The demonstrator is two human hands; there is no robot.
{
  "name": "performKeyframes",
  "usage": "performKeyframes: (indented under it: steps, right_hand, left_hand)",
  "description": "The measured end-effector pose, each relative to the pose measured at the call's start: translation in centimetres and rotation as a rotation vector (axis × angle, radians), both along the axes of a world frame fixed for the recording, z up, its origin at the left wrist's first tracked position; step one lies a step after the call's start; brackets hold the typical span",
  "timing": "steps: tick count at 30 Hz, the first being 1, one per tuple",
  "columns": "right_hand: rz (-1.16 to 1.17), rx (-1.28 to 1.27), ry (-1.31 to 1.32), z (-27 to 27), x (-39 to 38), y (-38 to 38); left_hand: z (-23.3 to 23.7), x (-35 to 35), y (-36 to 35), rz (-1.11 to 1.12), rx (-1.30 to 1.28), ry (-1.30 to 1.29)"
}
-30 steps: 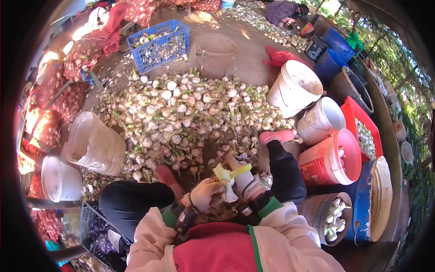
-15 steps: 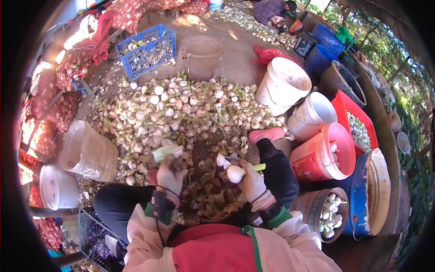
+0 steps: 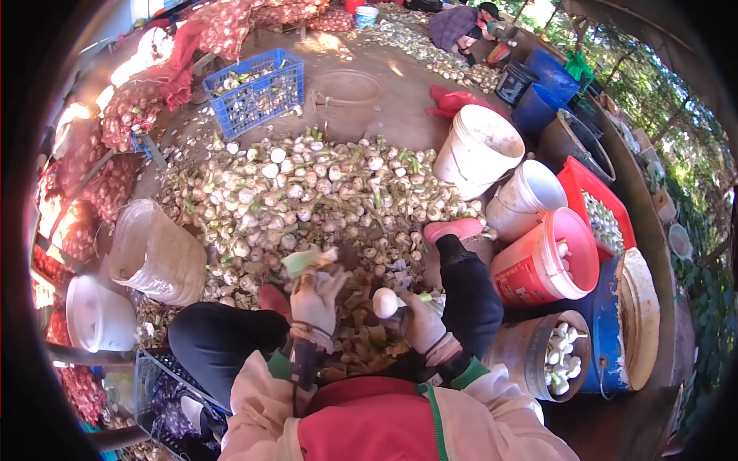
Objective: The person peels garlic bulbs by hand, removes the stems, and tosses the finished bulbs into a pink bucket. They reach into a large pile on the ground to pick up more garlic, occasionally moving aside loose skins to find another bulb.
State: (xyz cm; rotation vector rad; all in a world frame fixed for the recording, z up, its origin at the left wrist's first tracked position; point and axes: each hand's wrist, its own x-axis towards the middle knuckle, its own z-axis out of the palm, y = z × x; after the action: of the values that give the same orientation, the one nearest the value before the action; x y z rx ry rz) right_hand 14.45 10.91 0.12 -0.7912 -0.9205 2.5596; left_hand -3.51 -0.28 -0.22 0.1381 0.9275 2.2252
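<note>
My right hand (image 3: 425, 324) is closed around the stem of a garlic bulb (image 3: 385, 303). The smooth white bulb points left, and its green stem shows on the right of the hand. Beside it, my left hand (image 3: 314, 303) grips a pale green and white piece with a brownish end (image 3: 301, 263); blur hides exactly what it is. Some fingers of that hand are stretched apart. Dry brown peelings (image 3: 369, 338) lie below and between both hands. Just beyond the hands spreads a large heap of garlic bulbs (image 3: 307, 184), many with green stems.
On the right stand a red bucket (image 3: 526, 269), white buckets (image 3: 477, 150), a tilted container of trimmed garlic (image 3: 523, 357) and a red crate (image 3: 576, 180). To the left are a translucent bucket (image 3: 157, 253) and filled net bags (image 3: 88, 192). A blue crate (image 3: 257, 104) and a crouching person (image 3: 453, 31) are farther back.
My left hand has moved right, toward the other hand, with the pale green piece still in it. The garlic bulb in my right hand has shifted slightly left and turned.
</note>
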Motion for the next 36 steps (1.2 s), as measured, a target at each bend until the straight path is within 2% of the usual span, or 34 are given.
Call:
performKeyframes:
  steps: [1,2,3,4,5,6,7,8,9,10,11,12,13,14,15,17,18,19,20,21,22,24,25,26,28,29,31,32,34,35,36]
  right_hand:
    - [-0.052,0.175,0.005,-0.6,0.4,-0.1]
    - [-0.033,0.672,-0.072,-2.2,0.4,0.0]
    - [-0.043,0.676,-0.08,-3.6,1.4,0.5]
    - [0.011,1.061,-0.263,-3.2,2.5,0.6]
    - [0.081,1.44,-0.451,-2.3,3.4,0.5]
    - [-0.05,0.984,-0.374,-1.1,4.1,1.0]
    - [-0.061,1.716,-0.617,0.7,6.6,2.5]
    - [-0.334,1.519,-0.759,3.6,8.6,3.1]
    - [-0.56,1.787,-0.74,6.3,11.1,3.9]
    - [-0.796,1.794,-0.831,6.8,14.6,5.4]
    - [-0.719,1.736,-1.521,9.5,16.6,5.8]
    - [-0.714,2.086,-1.541,9.9,20.9,7.6]
    - [-0.569,2.01,-1.91,10.6,22.1,7.7]
    - [-0.518,2.012,-2.023,10.1,22.4,8.2]
    - [-0.465,2.016,-2.13,9.3,22.2,9.0]
    - [-0.341,1.882,-1.746,7.3,12.5,10.0]
    - [-0.256,1.775,-1.369,5.5,8.5,10.7]
    - [-0.195,1.803,-1.123,3.6,3.9,10.9]
    - [-0.022,1.716,-1.015,1.0,-0.1,11.7]
    - [0.088,1.551,-0.965,-2.1,-4.1,12.3]
    - [0.159,1.515,-0.986,-5.7,-7.7,13.2]
    - [0.349,1.467,-1.115,-12.0,-13.5,15.1]
    - [0.47,1.451,-1.225,-14.6,-15.4,16.0]
    - [0.478,1.45,-1.207,-17.8,-15.7,17.0]
    - [0.315,1.335,-1.123,-22.3,-15.3,18.1]
    - [0.32,1.326,-1.127,-22.0,-15.4,17.8]
    - [0.129,1.242,-0.94,-18.5,-15.2,16.4]
    - [0.115,1.285,-0.9,-15.2,-15.3,14.4]
    - [0.249,1.438,-0.715,-9.6,-14.1,9.9]
    - [0.264,1.408,-0.611,-7.1,-13.5,7.2]
    - [0.229,1.274,-0.369,-4.8,-12.8,4.8]
  left_hand:
    - [-0.3,-0.2,0.2,0.074,-0.043,0.063]
    - [-1.3,0.4,0.7,0.064,-0.034,0.064]
    - [-2.8,1.9,1.0,-0.197,-0.253,0.16]
    - [-3.7,3.3,1.3,-0.461,-0.475,0.251]
    - [-2.4,4.1,1.0,-0.552,-0.411,0.266]
    - [-5.2,3.8,1.1,-0.682,-0.46,0.352]
    - [-8.2,3.0,1.2,-0.815,-0.505,0.439]
    - [-9.4,1.8,1.0,-0.824,-0.498,0.427]
    - [-10.6,0.4,0.7,-0.994,-0.337,1.064]
    - [-11.3,-0.3,0.7,-1.101,-0.128,1.706]
    - [-10.6,-0.3,0.6,-1.107,-0.125,1.69]
    - [-8.7,0.0,0.4,-1.3,-0.219,1.72]
    - [-7.4,0.2,0.4,-1.498,-0.315,1.738]
    - [-7.3,0.1,0.9,-1.552,-0.31,1.825]
    - [-8.0,0.2,1.3,-1.56,-0.311,1.806]
    - [-10.8,0.5,1.7,-1.52,-1.014,1.334]
    - [-13.3,0.2,1.5,-1.521,-0.89,1.418]
    - [-13.0,-0.3,1.7,-1.53,-0.902,1.391]
    - [-11.7,-1.2,2.1,-1.466,-0.797,1.434]
    - [-10.4,-1.9,2.4,-1.399,-0.696,1.474]
    - [-9.2,-2.0,2.5,-1.402,-0.715,1.454]
    - [-7.8,-2.6,2.9,-1.132,-0.883,0.892]
    - [-8.9,-2.7,2.8,-1.124,-0.903,0.885]
    - [-10.2,-2.6,2.4,-1.049,-0.978,0.822]
    - [-11.1,-3.5,2.2,-0.948,-1.027,0.714]
    - [-11.7,-3.8,2.3,-0.957,-1.03,0.708]
    - [-13.6,-3.8,2.5,-0.57,-0.995,0.537]
    - [-13.7,-3.6,2.8,-0.584,-0.984,0.533]
    - [-13.4,-4.2,3.8,-0.224,-0.834,0.55]
    - [-13.3,-4.4,3.7,-0.224,-0.832,0.553]
    - [-13.4,-4.6,3.4,-0.242,-0.705,0.465]
